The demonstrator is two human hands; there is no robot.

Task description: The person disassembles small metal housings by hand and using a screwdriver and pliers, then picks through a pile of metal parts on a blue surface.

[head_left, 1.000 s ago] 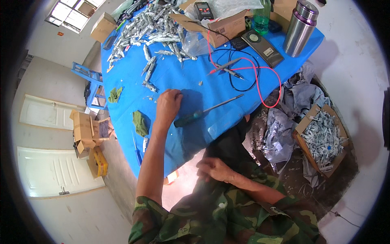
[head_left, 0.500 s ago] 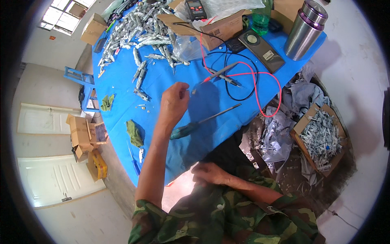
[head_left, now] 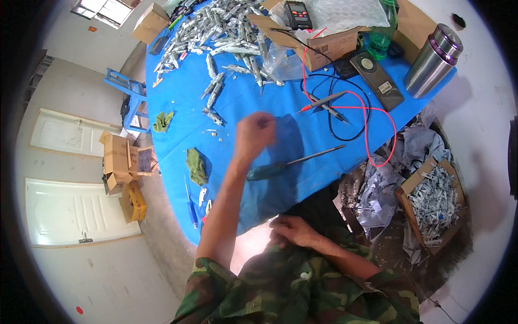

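My left hand (head_left: 254, 137) hovers over the blue-covered table (head_left: 302, 178), fingers curled into a fist and slightly blurred; anything inside it is hidden. Just below lies a large screwdriver (head_left: 267, 171) with a dark green handle, its shaft pointing right. My right hand (head_left: 294, 232) is low by the table's near edge, close to my lap, with curled fingers; I cannot see whether they hold anything. Beyond the left hand, to the right, lie two test probes (head_left: 324, 101) on red and black leads. Farther back is a heap of grey-white slender parts (head_left: 216, 38).
A meter (head_left: 298, 15) stands in a cardboard box (head_left: 324, 49). Right of it are a green bottle (head_left: 382, 38), a grey device (head_left: 377, 81) and a steel flask (head_left: 434, 62). A box of white scraps (head_left: 433, 205) sits lower right. Green cloth (head_left: 196, 166) and a blue screwdriver (head_left: 192, 211) lie left.
The view has shifted, so the scene sits farther right. My left fist has drawn slightly nearer me. A small pale piece beside it earlier is no longer visible. My right hand stays low.
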